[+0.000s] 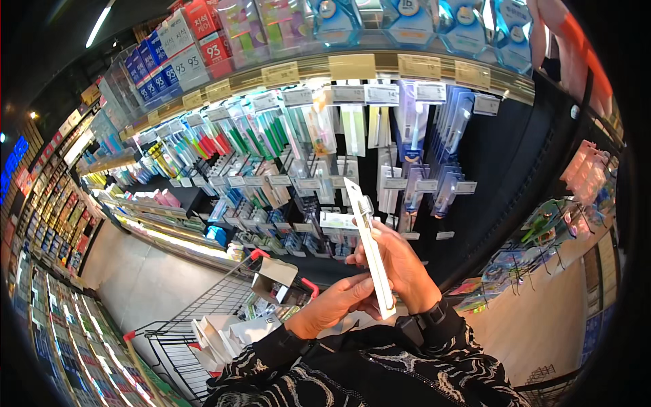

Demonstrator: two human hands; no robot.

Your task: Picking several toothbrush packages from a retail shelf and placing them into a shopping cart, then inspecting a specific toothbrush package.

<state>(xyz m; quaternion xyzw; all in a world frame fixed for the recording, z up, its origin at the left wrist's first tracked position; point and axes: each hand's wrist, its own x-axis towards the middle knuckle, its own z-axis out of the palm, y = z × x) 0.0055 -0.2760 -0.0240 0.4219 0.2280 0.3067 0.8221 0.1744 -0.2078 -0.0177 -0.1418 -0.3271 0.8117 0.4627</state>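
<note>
Both my hands hold a packaged toothbrush (pixel 372 249), a slim white blister pack turned nearly edge-on and tilted in front of my chest. My left hand (pixel 333 302) grips its lower part from the left, thumb against the pack. Behind the pack's middle and on its right side is my right hand (pixel 404 269), its fingers partly hidden. Beyond my hands, rows of packaged toothbrushes (pixel 353 129) hang from hooks with price tags on a black display wall. Both wrists wear dark bands over black patterned sleeves.
A wire shopping cart (pixel 188 310) with red corner pieces stands at my left, holding cartons and an open cardboard box (pixel 274 280). Above the hooks runs a shelf (pixel 285 74) of boxed toothpaste and blue packs. Hanging packs (pixel 546 224) line a rack at the right; stocked shelves (pixel 76 341) stand at far left.
</note>
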